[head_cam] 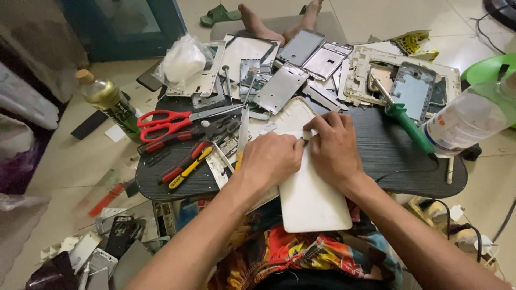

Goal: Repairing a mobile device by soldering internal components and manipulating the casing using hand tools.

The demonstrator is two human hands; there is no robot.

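Together, a white tablet back cover [312, 198] is being pressed down by the left hand [271, 158] and right hand [334, 147]; red scissors [164, 123] are lying left of them.

Under my fingers [301, 140]: white tablet back cover [312, 198]. Desk [387, 150]: black, wood-grained. Scissors [164, 122]: red handles. Soldering iron [408, 126]: green grip. Screwdriver [189, 169]: yellow and black. My shorts [301, 252]: orange, red, blue print.
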